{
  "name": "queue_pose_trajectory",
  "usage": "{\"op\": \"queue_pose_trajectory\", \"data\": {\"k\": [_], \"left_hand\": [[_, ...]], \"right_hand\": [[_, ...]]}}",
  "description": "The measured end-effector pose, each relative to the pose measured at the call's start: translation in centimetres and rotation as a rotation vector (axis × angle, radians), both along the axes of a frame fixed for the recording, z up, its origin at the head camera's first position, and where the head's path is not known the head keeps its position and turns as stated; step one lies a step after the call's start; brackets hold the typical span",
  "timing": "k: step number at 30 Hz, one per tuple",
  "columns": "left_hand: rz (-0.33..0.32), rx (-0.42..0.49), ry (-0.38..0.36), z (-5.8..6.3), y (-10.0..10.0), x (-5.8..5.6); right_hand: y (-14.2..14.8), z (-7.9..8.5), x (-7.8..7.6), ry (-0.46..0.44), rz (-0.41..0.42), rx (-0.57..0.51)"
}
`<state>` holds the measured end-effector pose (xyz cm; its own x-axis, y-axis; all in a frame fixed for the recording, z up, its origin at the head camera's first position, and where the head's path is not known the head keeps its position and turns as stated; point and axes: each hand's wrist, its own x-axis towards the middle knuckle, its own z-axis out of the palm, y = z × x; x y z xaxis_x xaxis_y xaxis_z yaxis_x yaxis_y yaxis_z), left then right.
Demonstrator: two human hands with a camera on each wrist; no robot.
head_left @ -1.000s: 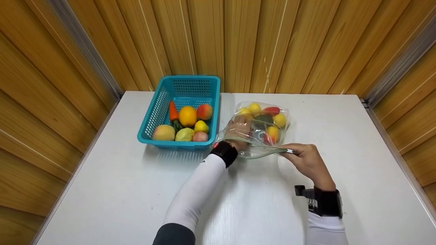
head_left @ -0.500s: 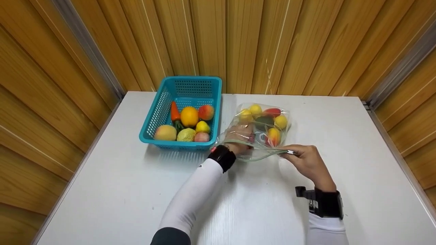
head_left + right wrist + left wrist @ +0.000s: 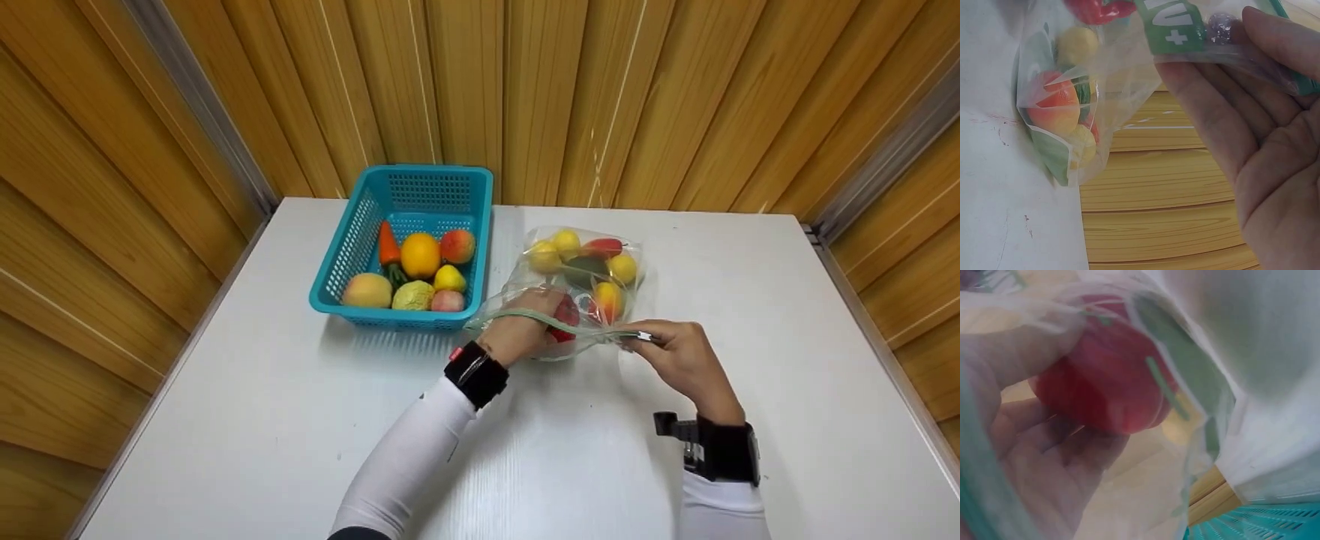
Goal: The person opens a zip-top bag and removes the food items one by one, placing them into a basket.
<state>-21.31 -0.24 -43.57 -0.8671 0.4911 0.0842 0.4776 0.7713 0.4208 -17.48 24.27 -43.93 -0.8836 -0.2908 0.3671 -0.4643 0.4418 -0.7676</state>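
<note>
A clear zip bag (image 3: 525, 274) lies on the white table. My left hand (image 3: 517, 335) reaches in through its mouth. Inside, the fingers and thumb grip a glossy, lobed red bell pepper (image 3: 1112, 382), seen through hazy plastic in the left wrist view. My right hand (image 3: 686, 356) pinches the right end of the bag's mouth between thumb and fingers. Deeper in the bag are several yellow lemon-like fruits (image 3: 544, 256), a long red pepper (image 3: 604, 247), a dark green piece (image 3: 585, 271) and a red-yellow fruit (image 3: 609, 301).
Left of the bag stands a teal basket (image 3: 327, 296), holding a carrot (image 3: 388, 244), an orange (image 3: 421, 255), a yellow pear-like fruit (image 3: 450, 278), a wrinkled pale green piece (image 3: 413, 295) and several peach-like fruits. Wood-look panels (image 3: 547, 105) rise behind the table.
My left hand has drawn back from deep in the bag toward its mouth, with fingers now round the red bell pepper. The right hand stays at the bag's edge.
</note>
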Motion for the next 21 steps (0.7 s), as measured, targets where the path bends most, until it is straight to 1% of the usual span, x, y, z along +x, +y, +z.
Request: {"op": "queue_pose_trajectory", "data": {"k": [2, 5, 10, 12, 17, 21], "left_hand": [[-0.025, 0.038, 0.019, 0.1, -0.5, 0.8], [-0.057, 0.07, 0.053, 0.3, -1.2, 1.8], [-0.091, 0.129, 0.06, 0.5, -2.0, 2.8], [-0.091, 0.129, 0.075, 0.6, -2.2, 3.3], [-0.073, 0.101, 0.15, 0.6, -2.6, 4.4], [-0.051, 0.096, 0.168, 0.4, -2.6, 5.1]], "right_hand": [[0.0, 0.0, 0.0, -0.003, 0.007, -0.002], [0.0, 0.0, 0.0, -0.007, 0.01, 0.0], [0.0, 0.1, 0.0, -0.007, 0.007, 0.003], [-0.1, 0.1, 0.1, -0.01, 0.008, 0.001], [-0.1, 0.1, 0.1, -0.023, 0.016, -0.012], [-0.1, 0.1, 0.2, -0.017, 0.024, -0.02]]}}
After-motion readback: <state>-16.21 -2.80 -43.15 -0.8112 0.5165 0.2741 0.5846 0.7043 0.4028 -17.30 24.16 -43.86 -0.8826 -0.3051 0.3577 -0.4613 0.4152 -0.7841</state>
